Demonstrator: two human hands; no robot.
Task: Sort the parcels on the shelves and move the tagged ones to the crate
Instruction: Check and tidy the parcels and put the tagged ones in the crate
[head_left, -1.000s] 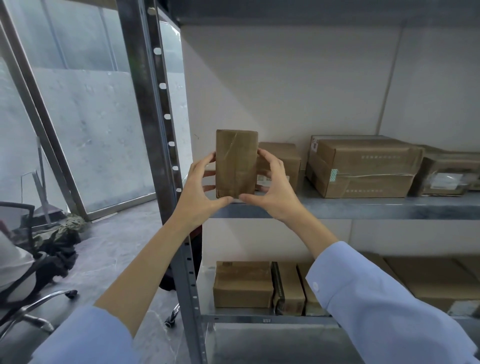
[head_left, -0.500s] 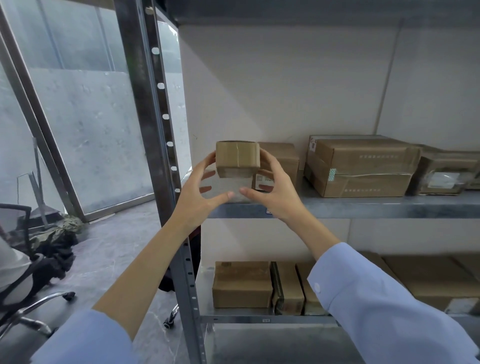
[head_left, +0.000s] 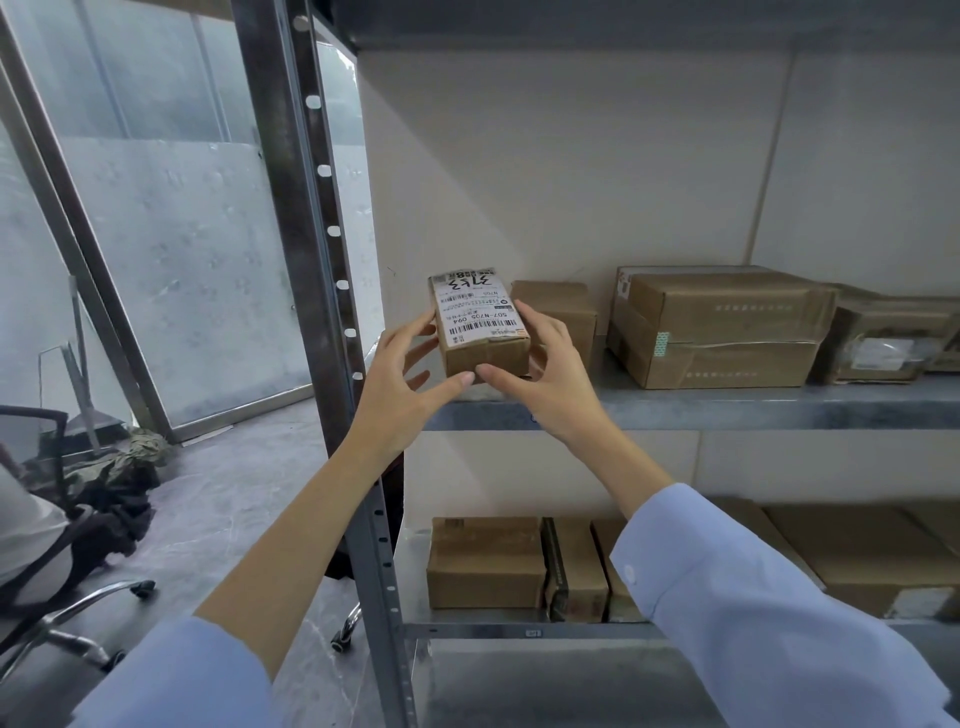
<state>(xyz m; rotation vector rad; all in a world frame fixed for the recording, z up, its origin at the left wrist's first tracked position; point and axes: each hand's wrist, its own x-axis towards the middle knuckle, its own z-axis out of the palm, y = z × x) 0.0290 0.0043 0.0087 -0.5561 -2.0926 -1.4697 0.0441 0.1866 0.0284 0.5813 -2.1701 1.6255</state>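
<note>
Over at the far left stood an office chair (head_left: 47, 545), with a heap of cloth (head_left: 124, 467) on the floor behind it by the glass wall. Next came the steel post (head_left: 311, 260) of the rack, punched with holes.

Just past the post, my left hand (head_left: 395, 384) gripped the small parcel (head_left: 478, 322): fingers curled against its left side, thumb pressed under its near bottom edge. The parcel was clear of the shelf (head_left: 727, 408), above its left front end. A white label (head_left: 475, 301) with barcodes and handwritten digits covered its top face, and the print read upside down to me. My right hand (head_left: 540, 374) held the other side the same way, fingers wrapped round the right face and the thumb at the near bottom edge, almost touching my left thumb. Both sleeves were light blue and pushed back from the wrists.

Behind my right hand a brown box (head_left: 561, 312) sat on the shelf. To its right lay a big box (head_left: 722, 332) with clear tape round it, and touching that, a wrapped box (head_left: 893, 343) at the edge of view.

On the lower shelf (head_left: 530, 631) a squat box (head_left: 485, 564) stood beside two narrow boxes (head_left: 574, 571) on edge, partly hidden by my right sleeve, with a flat box (head_left: 857, 556) further right.
</note>
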